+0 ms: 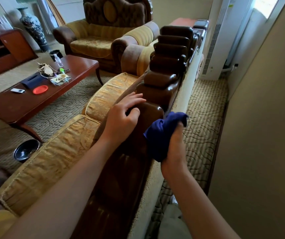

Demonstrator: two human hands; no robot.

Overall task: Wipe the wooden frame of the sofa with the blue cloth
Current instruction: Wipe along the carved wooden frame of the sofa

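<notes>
The sofa's dark, glossy wooden frame (165,69) runs along the top of its backrest as a row of rounded carved blocks, from the bottom centre up to the upper right. My left hand (124,116) rests flat on one of these blocks, fingers spread, holding nothing. My right hand (175,144) grips the bunched blue cloth (162,133), which is pressed against the rear edge of the frame just right of my left hand. Yellow patterned cushions (55,156) lie against the front of the backrest.
A reddish coffee table (26,104) with a red lid, a remote, a bottle and clutter stands to the left. A black bowl (26,150) sits on the floor beside it. An armchair (107,37) stands beyond. A narrow carpeted aisle (205,114) runs between sofa and wall (258,135).
</notes>
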